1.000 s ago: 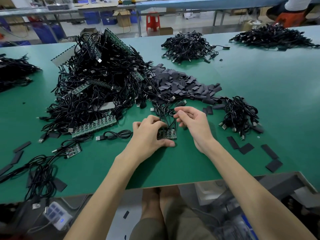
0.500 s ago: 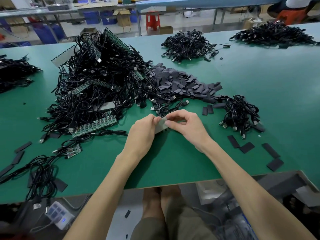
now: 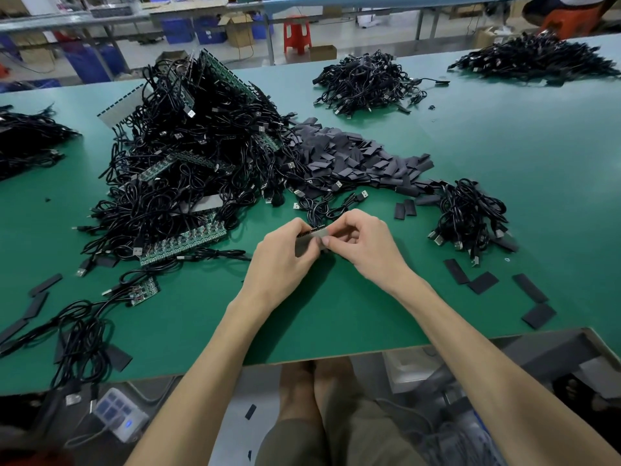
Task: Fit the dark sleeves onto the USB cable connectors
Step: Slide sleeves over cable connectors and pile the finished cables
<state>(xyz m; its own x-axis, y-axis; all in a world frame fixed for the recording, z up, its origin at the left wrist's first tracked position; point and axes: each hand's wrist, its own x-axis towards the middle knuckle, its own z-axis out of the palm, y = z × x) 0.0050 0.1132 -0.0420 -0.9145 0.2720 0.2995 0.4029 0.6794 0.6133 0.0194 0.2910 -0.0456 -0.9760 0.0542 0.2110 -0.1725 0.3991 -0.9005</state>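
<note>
My left hand (image 3: 282, 260) and my right hand (image 3: 364, 245) meet at the table's middle, both pinching a small circuit board strip (image 3: 316, 233) tilted up on edge, its grey back toward me. Several black USB cables (image 3: 331, 205) run from its far edge. A heap of dark flat sleeves (image 3: 353, 156) lies just beyond the hands. Loose sleeves (image 3: 405, 209) lie right of the hands, others (image 3: 482, 282) at the near right.
A big tangle of black cables and green board strips (image 3: 188, 156) fills the left. A smaller cable bundle (image 3: 470, 216) sits right of the hands. More cable heaps (image 3: 366, 80) lie at the back. The green table's front edge (image 3: 336, 356) is close to me.
The small board lay flat under my left hand a second ago; both hands have lifted it on edge and turned its grey back toward me. My right hand moved in to pinch it.
</note>
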